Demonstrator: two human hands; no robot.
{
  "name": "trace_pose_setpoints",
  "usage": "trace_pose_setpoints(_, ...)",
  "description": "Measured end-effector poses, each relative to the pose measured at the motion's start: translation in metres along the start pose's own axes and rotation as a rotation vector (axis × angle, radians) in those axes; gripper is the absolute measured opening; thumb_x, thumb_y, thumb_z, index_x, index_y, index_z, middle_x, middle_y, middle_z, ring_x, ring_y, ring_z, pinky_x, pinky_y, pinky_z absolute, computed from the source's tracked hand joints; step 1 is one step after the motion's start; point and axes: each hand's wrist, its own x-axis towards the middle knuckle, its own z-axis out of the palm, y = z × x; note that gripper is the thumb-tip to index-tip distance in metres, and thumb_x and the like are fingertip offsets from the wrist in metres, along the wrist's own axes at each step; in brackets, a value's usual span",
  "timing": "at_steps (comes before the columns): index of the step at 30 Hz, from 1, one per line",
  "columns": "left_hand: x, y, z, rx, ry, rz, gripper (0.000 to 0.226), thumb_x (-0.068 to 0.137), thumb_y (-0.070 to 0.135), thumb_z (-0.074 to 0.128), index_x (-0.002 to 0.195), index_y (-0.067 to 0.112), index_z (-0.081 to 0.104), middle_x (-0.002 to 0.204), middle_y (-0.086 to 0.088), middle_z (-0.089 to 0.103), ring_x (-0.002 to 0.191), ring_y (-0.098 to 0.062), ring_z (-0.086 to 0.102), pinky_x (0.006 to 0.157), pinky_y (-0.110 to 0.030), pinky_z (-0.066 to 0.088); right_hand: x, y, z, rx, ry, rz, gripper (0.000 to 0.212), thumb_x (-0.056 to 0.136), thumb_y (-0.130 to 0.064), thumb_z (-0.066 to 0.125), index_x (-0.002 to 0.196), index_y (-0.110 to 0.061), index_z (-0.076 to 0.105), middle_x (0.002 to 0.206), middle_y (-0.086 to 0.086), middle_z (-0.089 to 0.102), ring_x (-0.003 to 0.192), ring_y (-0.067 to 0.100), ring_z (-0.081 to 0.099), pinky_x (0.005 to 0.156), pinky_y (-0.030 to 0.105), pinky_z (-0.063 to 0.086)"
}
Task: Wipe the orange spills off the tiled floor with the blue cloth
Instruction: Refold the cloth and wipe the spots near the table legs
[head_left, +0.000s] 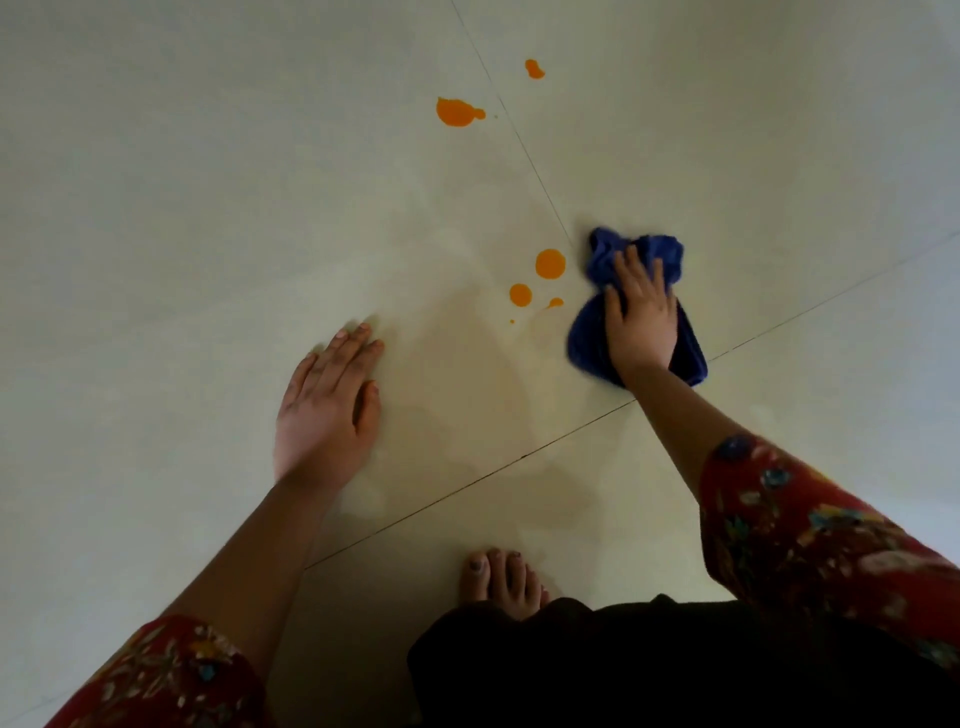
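Dim, soft light with dark vignetted corners, wide-angle bending of grout lines, and slight overall blur.

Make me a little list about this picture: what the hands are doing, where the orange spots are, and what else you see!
right hand: pressing flat on the blue cloth
left hand: flat on the tiled floor, empty
near orange spots: a small cluster just left of the cloth, not wiped yet
far orange spots: two farther away, untouched
bare foot: at the bottom, on the floor
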Motion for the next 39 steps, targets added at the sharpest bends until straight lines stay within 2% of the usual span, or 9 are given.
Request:
trace_pose_setpoints(4,0.001,-0.001,0.000,-0.008,-0.001,-0.003,0.044,0.095,0.020,0.045,0.139,0.018,0.052,0.152,0.003,0.041,0.142,-0.010,0.032,0.119,-0.036,0.024,-0.069,0.028,-0.010,-0.026,-0.075,-0.298,0.048,0.100,-0.034,0.034,0.147,-0.025,0.040,0.155,-0.008,0.031,0.148,0.018,0.017,0.120,0.042,0.016)
trace_pose_setpoints(9,0.002,-0.001,0.000,-0.015,0.019,0.005,0.044,0.094,0.019,0.046,0.138,0.017,0.053,0.151,0.002,0.042,0.142,-0.011,0.034,0.117,-0.038,0.027,-0.028,0.052,-0.018,-0.001,0.050,0.080,0.049,0.101,-0.034,0.035,0.148,-0.025,0.037,0.158,-0.006,0.029,0.149,0.020,0.015,0.120,0.047,0.015)
trace_pose_setpoints(12,0.002,0.000,0.000,-0.017,0.027,0.007,0.044,0.093,0.018,0.047,0.137,0.016,0.053,0.151,0.002,0.042,0.142,-0.011,0.034,0.118,-0.037,0.027,0.020,0.019,-0.008,-0.056,0.049,0.140,0.049,0.103,-0.034,0.033,0.151,-0.026,0.030,0.160,-0.006,0.022,0.150,0.023,0.010,0.121,0.045,0.012)
trace_pose_setpoints(19,0.001,0.002,0.000,-0.018,0.008,-0.016,0.045,0.093,0.019,0.047,0.138,0.018,0.053,0.151,0.003,0.042,0.142,-0.009,0.033,0.119,-0.036,0.025,-0.041,0.000,0.000,-0.053,-0.101,-0.366,0.049,0.101,-0.036,0.032,0.149,-0.028,0.034,0.158,-0.010,0.025,0.150,0.017,0.012,0.121,0.040,0.012)
trace_pose_setpoints(23,0.002,0.002,0.000,-0.020,0.009,-0.014,0.045,0.092,0.019,0.047,0.137,0.017,0.054,0.151,0.003,0.042,0.141,-0.010,0.034,0.117,-0.038,0.028,-0.022,0.040,-0.014,-0.040,-0.010,-0.124,0.052,0.098,-0.040,0.029,0.147,-0.026,0.039,0.157,-0.007,0.030,0.149,0.019,0.016,0.118,0.048,0.019)
trace_pose_setpoints(28,0.004,0.002,-0.002,-0.029,0.004,-0.007,0.045,0.091,0.018,0.049,0.136,0.018,0.054,0.151,0.005,0.041,0.142,-0.009,0.033,0.117,-0.037,0.027,0.051,-0.014,-0.001,-0.102,0.048,0.070,0.050,0.101,-0.036,0.032,0.151,-0.029,0.029,0.161,-0.005,0.021,0.149,0.027,0.013,0.119,0.048,0.017)
trace_pose_setpoints(31,0.002,0.000,-0.001,-0.029,-0.005,-0.016,0.045,0.092,0.018,0.048,0.137,0.018,0.054,0.151,0.005,0.041,0.142,-0.009,0.033,0.118,-0.036,0.026,0.041,-0.061,0.019,-0.099,0.010,-0.160,0.050,0.098,-0.032,0.038,0.147,-0.025,0.039,0.157,0.000,0.032,0.145,0.033,0.025,0.111,0.051,0.030)
trace_pose_setpoints(36,0.002,0.000,0.000,-0.033,-0.022,-0.021,0.046,0.093,0.020,0.047,0.138,0.019,0.052,0.152,0.006,0.039,0.142,-0.008,0.033,0.118,-0.037,0.026,-0.053,-0.025,0.008,-0.232,-0.335,-1.075,0.051,0.100,-0.044,0.033,0.149,-0.031,0.035,0.159,-0.004,0.027,0.149,0.030,0.014,0.118,0.053,0.014)
trace_pose_setpoints(39,0.002,0.001,-0.001,-0.037,-0.019,-0.026,0.046,0.093,0.020,0.047,0.138,0.019,0.053,0.152,0.006,0.039,0.142,-0.008,0.032,0.118,-0.036,0.025,-0.021,0.017,-0.012,-0.285,-0.280,-0.909,0.055,0.099,-0.057,0.021,0.151,-0.040,0.020,0.159,-0.007,0.022,0.149,0.027,0.013,0.113,0.057,0.020)
